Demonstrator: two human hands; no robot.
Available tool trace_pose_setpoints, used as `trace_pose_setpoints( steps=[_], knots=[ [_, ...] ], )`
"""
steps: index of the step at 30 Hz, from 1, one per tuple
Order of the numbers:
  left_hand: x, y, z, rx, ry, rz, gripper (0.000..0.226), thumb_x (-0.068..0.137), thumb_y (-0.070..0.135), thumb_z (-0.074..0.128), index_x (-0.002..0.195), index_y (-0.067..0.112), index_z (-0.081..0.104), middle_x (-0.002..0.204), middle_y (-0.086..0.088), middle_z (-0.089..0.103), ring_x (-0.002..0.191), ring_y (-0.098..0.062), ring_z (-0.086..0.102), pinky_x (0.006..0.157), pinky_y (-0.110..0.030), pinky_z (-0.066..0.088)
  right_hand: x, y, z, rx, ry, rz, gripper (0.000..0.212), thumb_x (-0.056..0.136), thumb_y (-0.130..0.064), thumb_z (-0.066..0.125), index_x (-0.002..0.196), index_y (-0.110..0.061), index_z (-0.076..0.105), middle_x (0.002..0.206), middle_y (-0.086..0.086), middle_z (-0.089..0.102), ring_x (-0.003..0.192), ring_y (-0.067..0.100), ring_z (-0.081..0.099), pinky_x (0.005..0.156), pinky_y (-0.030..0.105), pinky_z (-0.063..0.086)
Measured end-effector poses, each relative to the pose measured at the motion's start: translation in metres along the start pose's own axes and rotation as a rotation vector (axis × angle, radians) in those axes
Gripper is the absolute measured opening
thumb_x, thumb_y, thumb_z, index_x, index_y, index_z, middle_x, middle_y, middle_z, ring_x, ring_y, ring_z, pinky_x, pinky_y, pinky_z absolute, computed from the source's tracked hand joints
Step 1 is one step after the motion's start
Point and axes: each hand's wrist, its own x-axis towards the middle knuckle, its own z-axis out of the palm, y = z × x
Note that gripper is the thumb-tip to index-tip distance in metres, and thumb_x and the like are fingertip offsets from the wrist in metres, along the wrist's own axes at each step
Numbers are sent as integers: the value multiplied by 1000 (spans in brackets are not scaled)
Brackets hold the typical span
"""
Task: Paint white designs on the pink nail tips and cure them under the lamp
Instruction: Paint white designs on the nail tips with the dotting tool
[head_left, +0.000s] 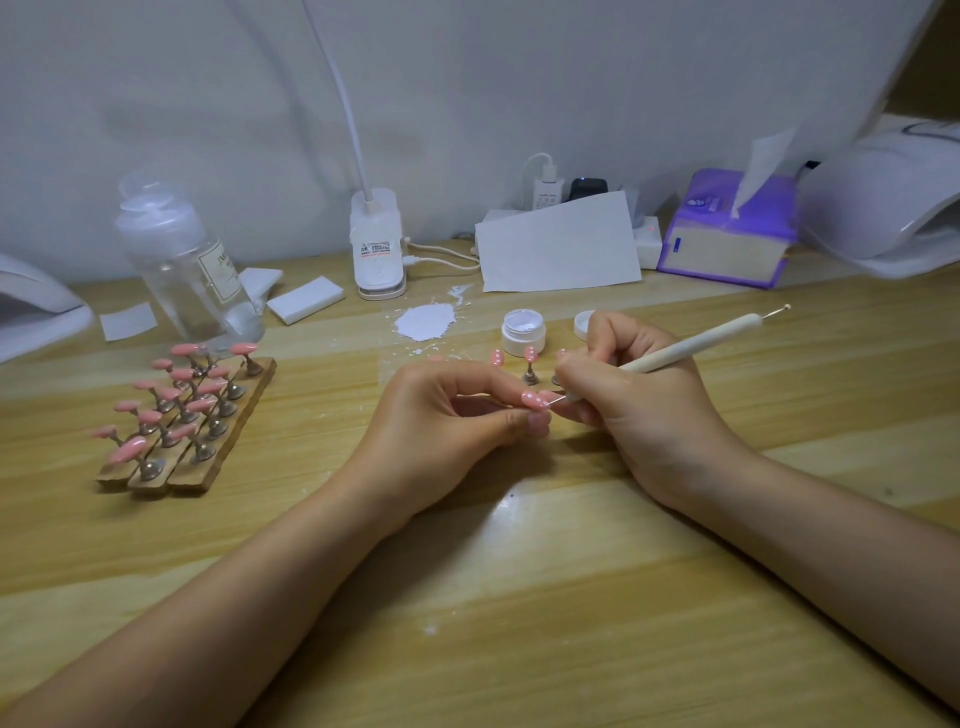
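Note:
My left hand (441, 415) pinches a pink nail tip (535, 400) that carries white dots. My right hand (639, 400) grips a cream dotting pen (696, 343), its metal point touching that tip. Just behind stand two dotted pink tips on small stands (530, 361), next to an open jar of white gel (523, 330) and its lid (583, 325). At the left, wooden strips (208, 457) hold several plain pink tips on stands. A white curing lamp (883, 208) sits at the far right.
A clear pump bottle (182, 260) stands behind the wooden strips. White pads (305, 299), a clip lamp base (378, 249), a smear of white paste (426, 322), a paper sheet (558, 244) and a purple tissue pack (727, 234) line the back. Another white device (36, 306) lies at the left edge.

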Motion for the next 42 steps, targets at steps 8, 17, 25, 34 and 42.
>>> trace_pose_setpoints(
  steps=[8, 17, 25, 34, 42],
  knots=[
    [0, 0, 0, 11, 2, 9, 21, 66, 0, 74, 60, 20, 72, 77, -8, 73, 74, -19, 69, 68, -24, 54, 0, 0, 0, -7, 3, 3, 48, 77, 15, 49, 48, -17, 30, 36, -8, 33, 33, 4, 34, 43, 18, 31],
    [1, 0, 0, 12, -1, 16, 22, 67, 0, 74, 60, 21, 72, 77, -7, 73, 73, -18, 69, 69, -24, 54, 0, 0, 1, -2, 7, 7, 45, 78, 16, 48, 50, -14, 29, 34, -10, 33, 32, 2, 34, 45, 18, 33],
    [0, 0, 0, 9, 0, 12, 23, 66, 0, 74, 59, 22, 72, 74, -5, 73, 72, -15, 69, 68, -21, 54, 0, 0, 0, 1, 0, 9, 46, 77, 16, 48, 50, -16, 29, 35, -9, 33, 33, 3, 34, 47, 20, 31],
    [0, 0, 0, 22, -1, 16, 24, 67, 1, 74, 59, 24, 72, 73, -3, 72, 71, -16, 68, 67, -21, 53, 0, 0, 0, -13, 16, 8, 43, 77, 15, 49, 52, -14, 28, 36, -9, 31, 32, 2, 36, 43, 16, 34],
    [1, -2, 0, 4, -1, 23, 12, 63, 10, 75, 62, 22, 73, 73, -2, 72, 72, -14, 68, 64, -18, 52, 1, -1, 0, 48, 58, 48, 44, 76, 13, 51, 50, -16, 30, 38, -7, 32, 33, 2, 34, 46, 17, 47]
  ],
)
